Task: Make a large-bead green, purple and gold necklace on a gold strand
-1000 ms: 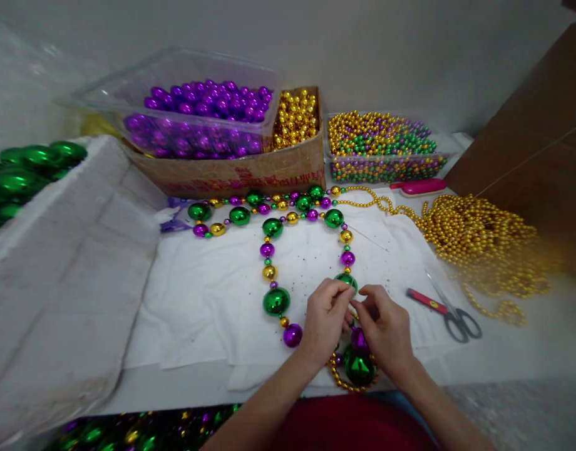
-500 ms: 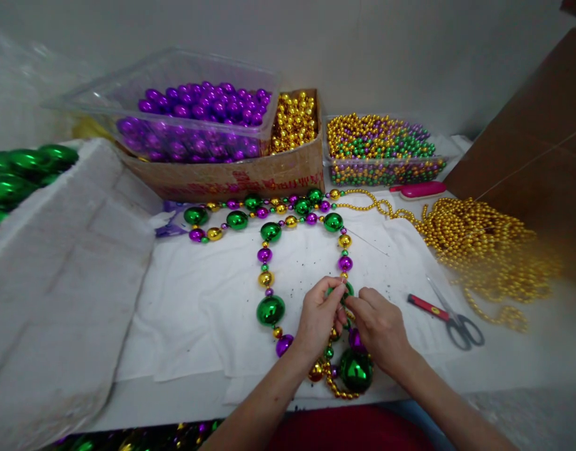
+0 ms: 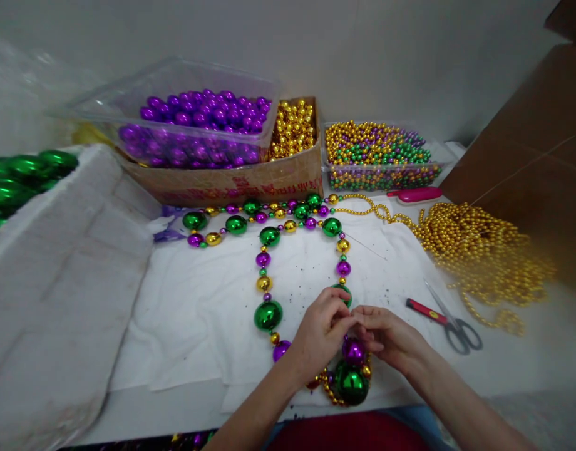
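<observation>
A bead necklace [image 3: 268, 316] of shiny green, purple and gold balls lies looped on a white cloth [image 3: 194, 300]. My left hand [image 3: 323, 329] is closed in a pinch at the loop's right side, partly covering a green ball. Fingertip to fingertip with it, my right hand [image 3: 386, 332] pinches at the same spot, just above a purple ball [image 3: 354, 351]. The exact part of the necklace between the fingers is too small to make out. Below the hands sit a large green ball [image 3: 352, 382] and a bunched string of small gold beads [image 3: 332, 396].
Behind are a clear bin [image 3: 175, 134] of purple balls, a cardboard box [image 3: 222, 185] with gold balls, and a tray [image 3: 386, 156] of small mixed beads. To the right lie scissors [image 3: 461, 335], a red cutter [image 3: 426, 311] and gold bead strands [image 3: 480, 250]. A foam box [image 3: 67, 288] stands left.
Both hands have shifted slightly down and right, their fingertips now meeting lower. My right hand has turned, its fingers pointing more to the left. The view has tilted slightly.
</observation>
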`<state>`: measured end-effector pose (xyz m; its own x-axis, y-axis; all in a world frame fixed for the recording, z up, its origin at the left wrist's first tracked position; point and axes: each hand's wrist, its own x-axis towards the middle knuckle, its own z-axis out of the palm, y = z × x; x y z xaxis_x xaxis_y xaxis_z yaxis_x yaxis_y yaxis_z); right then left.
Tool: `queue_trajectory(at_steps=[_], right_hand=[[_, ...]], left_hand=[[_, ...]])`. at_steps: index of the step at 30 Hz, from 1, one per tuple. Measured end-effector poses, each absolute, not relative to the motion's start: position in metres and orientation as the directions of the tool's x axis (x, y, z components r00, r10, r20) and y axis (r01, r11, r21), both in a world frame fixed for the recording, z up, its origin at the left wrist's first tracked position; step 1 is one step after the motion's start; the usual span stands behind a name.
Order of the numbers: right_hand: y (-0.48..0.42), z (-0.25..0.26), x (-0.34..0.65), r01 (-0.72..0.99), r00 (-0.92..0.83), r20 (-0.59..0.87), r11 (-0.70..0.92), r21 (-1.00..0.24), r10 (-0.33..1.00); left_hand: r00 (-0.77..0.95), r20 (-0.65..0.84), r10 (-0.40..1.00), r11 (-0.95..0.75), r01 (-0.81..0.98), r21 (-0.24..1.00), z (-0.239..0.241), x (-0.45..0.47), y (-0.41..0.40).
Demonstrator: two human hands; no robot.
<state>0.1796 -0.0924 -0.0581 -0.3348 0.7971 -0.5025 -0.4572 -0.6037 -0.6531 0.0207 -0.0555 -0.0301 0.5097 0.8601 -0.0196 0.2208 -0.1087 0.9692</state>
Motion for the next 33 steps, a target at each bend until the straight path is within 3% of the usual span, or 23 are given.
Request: queue_trajectory(at_steps=[2, 4, 7, 10, 13, 16, 20, 22, 25, 29, 33], right_hand=[[-0.095, -0.054, 0.176, -0.452, -0.275, -0.495, -0.565, -0.69, 0.824], [-0.098, -0.05, 0.172, -0.344, -0.129, -0.436, -0.453, -0.823, 0.891], [-0.105, -0.048, 0.166, 0.121, 0.127, -0.162, -0.177, -0.977, 0.979], [-0.112, -0.052, 0.165, 0.551, 0.124, 0.177, 0.08, -0.831, 0.976], [-0.117, -0.056, 0.169, 0.713, 0.002, 0.37, 0.258, -0.652, 0.929], [-0.118, -0.055, 0.172, 0.685, 0.018, 0.341, 0.237, -0.689, 0.94], [-0.114, -0.051, 0.171, 0.421, 0.085, -0.011, -0.046, -0.906, 0.996], [-0.112, -0.052, 0.17, 0.288, 0.072, -0.145, -0.16, -0.944, 0.987], [-0.11, -0.056, 0.169, 0.138, 0.037, -0.235, -0.237, -0.962, 0.971], [-0.109, -0.056, 0.168, 0.124, 0.039, -0.193, -0.197, -0.973, 0.98], [-0.113, -0.051, 0.164, 0.301, 0.064, -0.005, -0.024, -0.953, 0.998]], left_hand=[[0.517, -0.089, 0.851, -0.007, 0.181, 0.983, -0.033, 0.021, -0.054], [0.541, -0.232, 0.808, 0.193, 0.128, 0.973, -0.035, 0.021, -0.052], [0.526, -0.368, 0.767, 0.401, 0.054, 0.914, -0.037, 0.023, -0.049], [0.486, -0.385, 0.784, 0.446, -0.01, 0.895, -0.039, 0.026, -0.049], [0.482, -0.396, 0.781, 0.464, -0.025, 0.886, -0.04, 0.027, -0.051], [0.482, -0.396, 0.782, 0.471, -0.04, 0.881, -0.042, 0.028, -0.053], [0.459, -0.395, 0.796, 0.467, -0.051, 0.883, -0.043, 0.031, -0.057], [0.449, -0.401, 0.799, 0.466, -0.042, 0.884, -0.044, 0.032, -0.058], [0.434, -0.405, 0.805, 0.463, -0.033, 0.886, -0.046, 0.034, -0.06], [0.432, -0.416, 0.8, 0.481, -0.048, 0.876, -0.048, 0.034, -0.06], [0.432, -0.432, 0.791, 0.511, -0.078, 0.856, -0.047, 0.036, -0.061]])
